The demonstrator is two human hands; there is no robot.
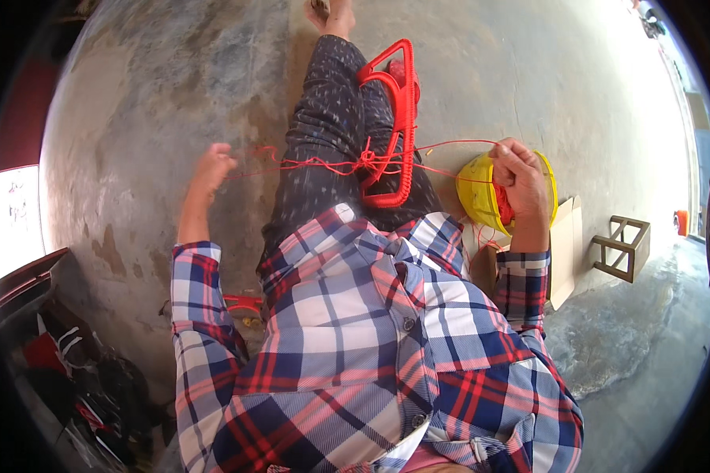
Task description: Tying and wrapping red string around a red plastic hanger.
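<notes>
Red string (323,163) is stretching between two hands, tied at the red plastic frame (398,126) lying on the lap at 12 o'clock. Left hand (211,169) is pinching one end at 9 o'clock. Right hand (519,175) is gripping the other end at 3 o'clock, over a yellow bowl (475,197).

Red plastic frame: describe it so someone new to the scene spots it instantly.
Start at the person's outstretched leg in dark speckled trousers on the concrete floor. The red plastic frame lies along its right side, a long loop with a ridged edge. Red string knots at it, unlike the yellow bowl nearby.
</notes>
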